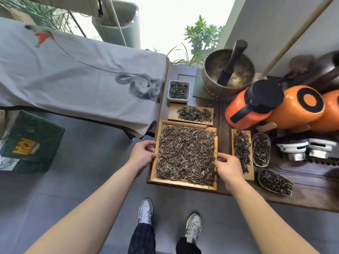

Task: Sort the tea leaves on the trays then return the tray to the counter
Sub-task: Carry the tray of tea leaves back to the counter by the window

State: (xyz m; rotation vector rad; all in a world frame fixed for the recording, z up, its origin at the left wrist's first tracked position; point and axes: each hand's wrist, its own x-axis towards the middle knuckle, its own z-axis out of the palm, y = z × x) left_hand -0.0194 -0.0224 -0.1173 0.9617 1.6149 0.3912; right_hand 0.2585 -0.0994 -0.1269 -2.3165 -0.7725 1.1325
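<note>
Only one view on my end: head cam, wide-angle, worn on the person, looking steeply down and forward. Strong fisheye bend at the edges. Both forearms enter from the bottom, shoes are near bottom centre. The wooden counter runs centre to right at arm's reach, the cloth-covered table fills upper left. No second view to overlap with.

I am looking for words and numbers, and I am not finding any that I can read. The dark green cardboard box on the floor is showing a yellow and red label, but its marks are looking too blurry to me. The grey cloth is showing only painted shapes.
</note>
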